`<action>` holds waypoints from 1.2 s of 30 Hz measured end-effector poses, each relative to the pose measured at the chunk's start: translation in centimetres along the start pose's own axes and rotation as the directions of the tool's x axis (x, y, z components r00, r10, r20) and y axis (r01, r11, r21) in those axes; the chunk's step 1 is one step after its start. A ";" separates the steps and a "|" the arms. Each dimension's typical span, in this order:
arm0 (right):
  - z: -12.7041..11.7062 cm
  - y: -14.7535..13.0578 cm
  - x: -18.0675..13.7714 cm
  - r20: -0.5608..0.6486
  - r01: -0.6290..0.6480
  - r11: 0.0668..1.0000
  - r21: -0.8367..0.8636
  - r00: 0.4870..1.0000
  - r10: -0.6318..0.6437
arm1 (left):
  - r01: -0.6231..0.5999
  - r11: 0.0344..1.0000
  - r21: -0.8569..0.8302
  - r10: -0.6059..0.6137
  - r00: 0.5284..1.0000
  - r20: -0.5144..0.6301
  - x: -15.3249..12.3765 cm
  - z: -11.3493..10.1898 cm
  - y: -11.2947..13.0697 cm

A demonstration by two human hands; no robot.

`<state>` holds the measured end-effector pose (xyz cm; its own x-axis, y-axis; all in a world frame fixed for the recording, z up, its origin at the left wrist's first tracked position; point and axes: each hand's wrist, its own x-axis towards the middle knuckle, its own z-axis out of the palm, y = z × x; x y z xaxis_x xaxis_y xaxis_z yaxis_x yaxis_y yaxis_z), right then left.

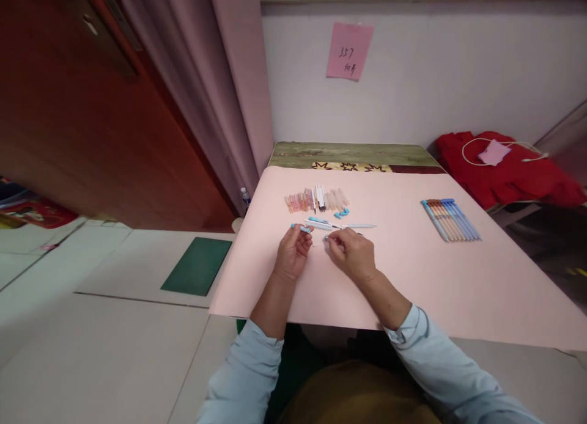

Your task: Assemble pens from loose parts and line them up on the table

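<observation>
The sheet [413, 277] lay over the table [288, 149], whose far end stood against the wall [413, 76]. On the sheet, a row of pen parts [300, 201] lay left of the row of pens [452, 220]. Before the parts were small caps [342, 214]; nearer still, the left hand [293, 253] and right hand [355, 253] were side by side. The curtain [238, 76] hung left of the table, the mat [198, 266] lay on the floor [114, 344] leftward, and the note [350, 51] was on the wall behind.
</observation>
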<state>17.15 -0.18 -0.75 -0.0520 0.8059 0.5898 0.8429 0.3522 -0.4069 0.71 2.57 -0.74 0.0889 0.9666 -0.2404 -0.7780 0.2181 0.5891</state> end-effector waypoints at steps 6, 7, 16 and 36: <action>-0.6 -0.7 0.2 -0.022 -0.012 0.961 0.277 1.000 0.018 | -0.013 0.987 0.161 -0.003 0.995 0.097 -0.5 0.4 -0.4; -0.6 -0.8 0.2 -0.020 -0.012 0.956 0.294 1.000 0.019 | -0.013 0.982 0.190 -0.009 0.994 0.112 -0.6 0.5 -0.5; -0.7 -0.8 0.1 -0.004 -0.049 0.946 0.322 0.999 0.053 | -0.017 0.947 0.320 -0.029 0.990 0.139 -0.8 0.9 -0.7; -1.0 0.0 0.3 -0.056 -0.157 0.908 0.389 0.979 0.194 | 0.257 0.917 -0.305 -0.256 0.966 0.045 -0.9 1.1 1.4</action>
<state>17.69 -0.43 0.08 0.1423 0.8308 0.5381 0.5653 0.3781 -0.7331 0.22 2.12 1.19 0.3129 0.8834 -0.3488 -0.8800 0.4078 0.2435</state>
